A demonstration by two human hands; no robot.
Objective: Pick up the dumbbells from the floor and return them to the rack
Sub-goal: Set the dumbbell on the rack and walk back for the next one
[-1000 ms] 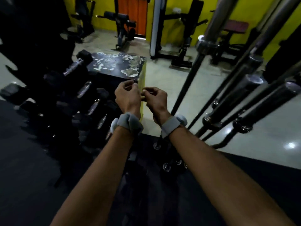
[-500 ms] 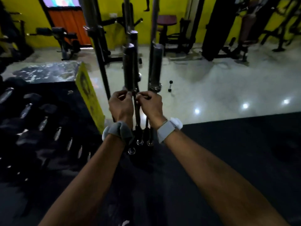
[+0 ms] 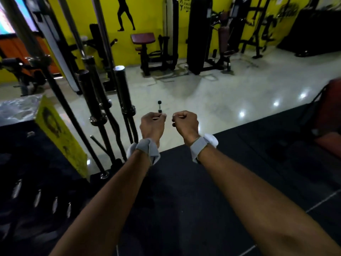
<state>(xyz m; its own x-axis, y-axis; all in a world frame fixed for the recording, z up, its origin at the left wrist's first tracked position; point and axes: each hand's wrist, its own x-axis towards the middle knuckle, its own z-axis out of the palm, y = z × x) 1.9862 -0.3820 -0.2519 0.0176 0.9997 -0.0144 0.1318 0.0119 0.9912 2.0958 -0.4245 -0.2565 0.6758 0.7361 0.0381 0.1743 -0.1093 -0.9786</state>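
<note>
Head view shows one dumbbell (image 3: 159, 106) left far out on the floor, left hand (image 3: 152, 125) and right hand (image 3: 185, 124) fisted, seemingly empty.

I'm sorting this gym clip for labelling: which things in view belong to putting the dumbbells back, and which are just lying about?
Part of the job:
- dumbbell alone on the pale floor
- racked dumbbells, lower left
- left hand and right hand, both curled, holding nothing I can make out

Just around:
- upright barbells
- yellow-sided box
- weight machines by the wall
</note>
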